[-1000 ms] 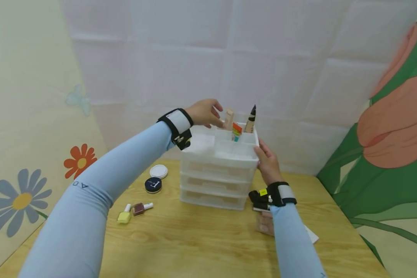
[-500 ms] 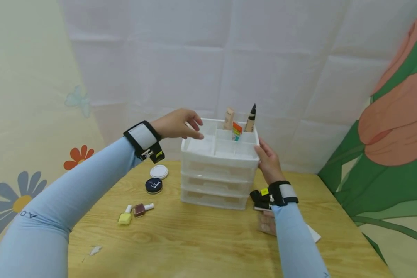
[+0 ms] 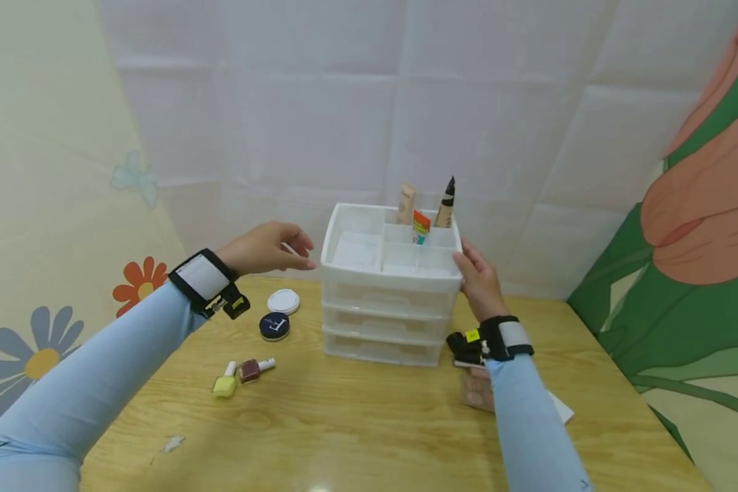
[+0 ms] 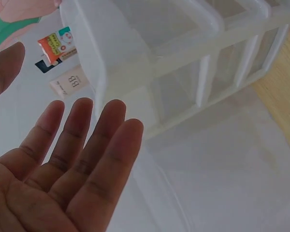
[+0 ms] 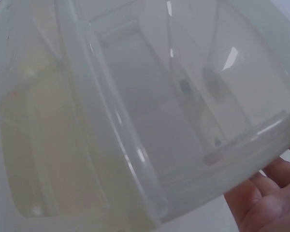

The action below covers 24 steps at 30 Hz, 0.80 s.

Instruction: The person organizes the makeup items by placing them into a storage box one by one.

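Observation:
A white plastic drawer organizer [image 3: 390, 301] stands on the wooden table, its drawers pushed in and an open divided tray on top. Upright in the tray's back compartments are a pale pink box marked BB [image 4: 70, 81], a small orange and teal packet [image 3: 421, 227] and a beige tube with a black pointed tip [image 3: 446, 203]. My left hand [image 3: 267, 247] hovers just left of the organizer, fingers apart and holding nothing. My right hand [image 3: 480, 280] grips the organizer's right side, thumb at the rim's front corner; in the right wrist view some fingers show beside the clear wall.
Left of the organizer lie a white round disc [image 3: 283, 301], a dark blue compact [image 3: 274, 326], and yellow [image 3: 225, 384] and dark red [image 3: 252, 370] nail polish bottles. Black items [image 3: 464, 347] and a pinkish case [image 3: 477, 391] sit by my right forearm. A white cloth hangs behind.
My left hand has withdrawn from beside the pale pink box, moving left and down past the organizer's left edge. My right hand keeps its place on the organizer's right side.

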Available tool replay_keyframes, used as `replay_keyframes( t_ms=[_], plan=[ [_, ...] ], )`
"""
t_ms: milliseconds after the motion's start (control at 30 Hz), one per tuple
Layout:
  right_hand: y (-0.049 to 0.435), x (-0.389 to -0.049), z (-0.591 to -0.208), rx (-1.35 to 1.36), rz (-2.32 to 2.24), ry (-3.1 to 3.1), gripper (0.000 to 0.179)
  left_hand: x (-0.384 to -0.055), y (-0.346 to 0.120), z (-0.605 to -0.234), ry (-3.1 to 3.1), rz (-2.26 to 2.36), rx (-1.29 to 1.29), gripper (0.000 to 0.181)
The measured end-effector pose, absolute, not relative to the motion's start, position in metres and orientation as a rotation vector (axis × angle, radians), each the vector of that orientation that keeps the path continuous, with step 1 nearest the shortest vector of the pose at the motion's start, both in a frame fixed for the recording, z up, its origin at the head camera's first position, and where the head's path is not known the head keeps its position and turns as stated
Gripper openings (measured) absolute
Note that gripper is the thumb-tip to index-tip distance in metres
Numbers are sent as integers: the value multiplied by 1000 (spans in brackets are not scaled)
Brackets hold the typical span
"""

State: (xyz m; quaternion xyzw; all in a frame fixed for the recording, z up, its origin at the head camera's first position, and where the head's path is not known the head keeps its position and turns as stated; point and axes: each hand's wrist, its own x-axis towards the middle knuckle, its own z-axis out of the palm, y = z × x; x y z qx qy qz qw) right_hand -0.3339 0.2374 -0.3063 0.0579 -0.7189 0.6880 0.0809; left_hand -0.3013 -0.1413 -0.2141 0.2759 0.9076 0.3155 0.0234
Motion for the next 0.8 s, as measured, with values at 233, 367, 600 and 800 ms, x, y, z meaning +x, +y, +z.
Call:
replay_keyframes(
  t_ms=[233, 367, 600, 800],
  plan=[
    [239, -331, -305, 182, 2059, -2131, 62, -306, -161, -245, 2786, 961, 770, 38],
    [238, -329, -303, 180, 2073, -2128, 62, -311, -170, -261, 2799, 959, 703, 38],
    [240, -327, -303, 181, 2102, -2090, 60, -330, -177, -290, 2946, 786, 603, 40],
    [243, -324, -308, 169, 2098, -2096, 60, -344, -177, -311, 2945, 752, 525, 43]
  ],
)
